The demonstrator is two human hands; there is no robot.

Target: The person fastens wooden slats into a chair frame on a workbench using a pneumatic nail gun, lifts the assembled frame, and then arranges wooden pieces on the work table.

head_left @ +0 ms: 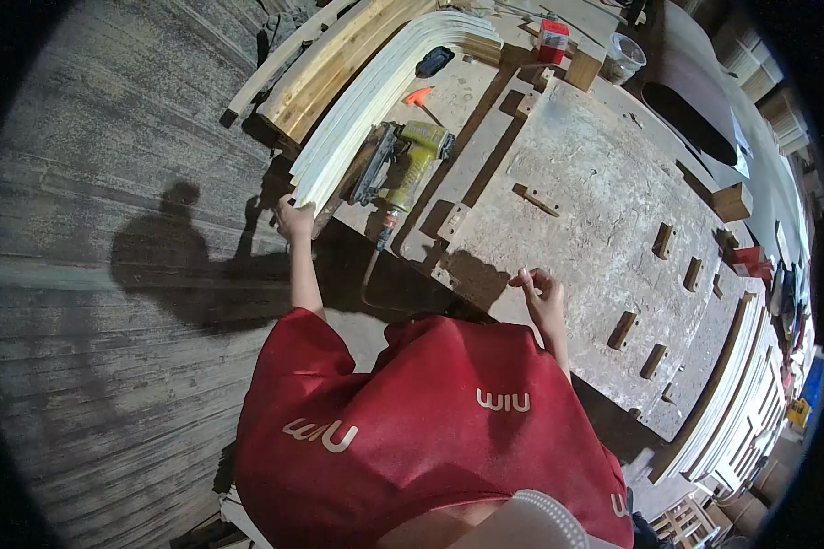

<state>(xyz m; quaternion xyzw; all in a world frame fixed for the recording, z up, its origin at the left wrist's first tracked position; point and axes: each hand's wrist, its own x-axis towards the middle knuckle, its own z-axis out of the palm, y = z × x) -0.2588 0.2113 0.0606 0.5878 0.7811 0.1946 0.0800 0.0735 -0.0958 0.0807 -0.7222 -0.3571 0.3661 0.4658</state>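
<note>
My left hand is closed round the near end of a stack of pale curved wooden strips at the bench's left edge. Over the near edge of the worn work board, my right hand is held with fingers loosely bent and apart, and nothing shows in it. Between the hands lies a yellow-green nail gun, its air hose hanging off the bench. Just beyond the nail gun are an orange-handled tool and a dark oval object.
Small wooden blocks are fixed on the board. A red box, a wooden block and a clear tub stand at the back. Thicker timber lies left of the strips. White slatted frames lean at the right.
</note>
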